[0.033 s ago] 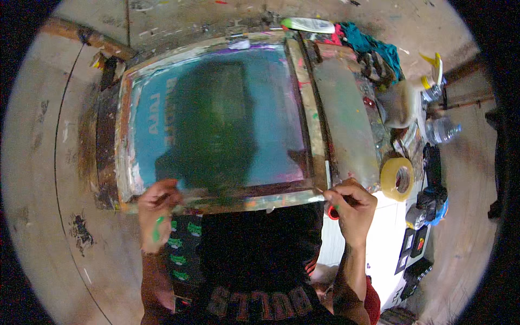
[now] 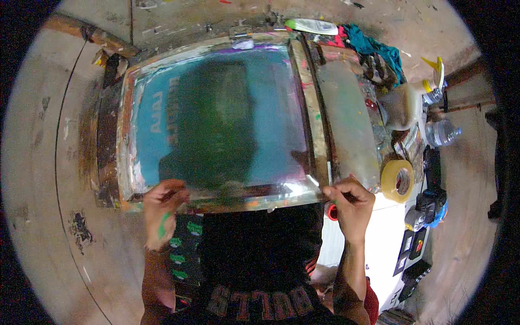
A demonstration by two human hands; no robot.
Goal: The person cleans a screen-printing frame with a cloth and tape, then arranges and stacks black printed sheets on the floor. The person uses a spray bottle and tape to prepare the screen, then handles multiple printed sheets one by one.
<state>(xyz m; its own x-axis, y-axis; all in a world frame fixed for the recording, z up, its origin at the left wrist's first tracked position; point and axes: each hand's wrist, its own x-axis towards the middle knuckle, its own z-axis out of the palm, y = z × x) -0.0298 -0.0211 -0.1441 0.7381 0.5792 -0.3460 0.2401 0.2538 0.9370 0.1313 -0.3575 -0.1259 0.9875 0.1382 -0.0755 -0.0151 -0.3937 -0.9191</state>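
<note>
A silk-screen frame (image 2: 304,108) with blue-green mesh and paint-smeared edges lies before me. Over its near edge, a strip of clear tape (image 2: 295,188) appears to stretch between my hands, showing mainly by its glare near the right. My left hand (image 2: 164,208), smeared with green paint, is closed in a pinch at the frame's near left corner. At the near right corner my right hand (image 2: 352,208) pinches the strip's other end between thumb and fingers. The strip's left end is too faint to make out. A dark shadow falls across the mesh.
Right of the frame are a translucent panel (image 2: 346,119), a roll of clear tape (image 2: 397,181), a whitish jug (image 2: 405,108), a plastic bottle (image 2: 441,132) and a teal cloth (image 2: 374,51). A white-and-green bottle (image 2: 311,26) lies at the far edge. A red ring (image 2: 331,211) sits near my right hand.
My left hand has shifted slightly to the right. The glare on the clear strip is larger beside my right hand, which has barely moved.
</note>
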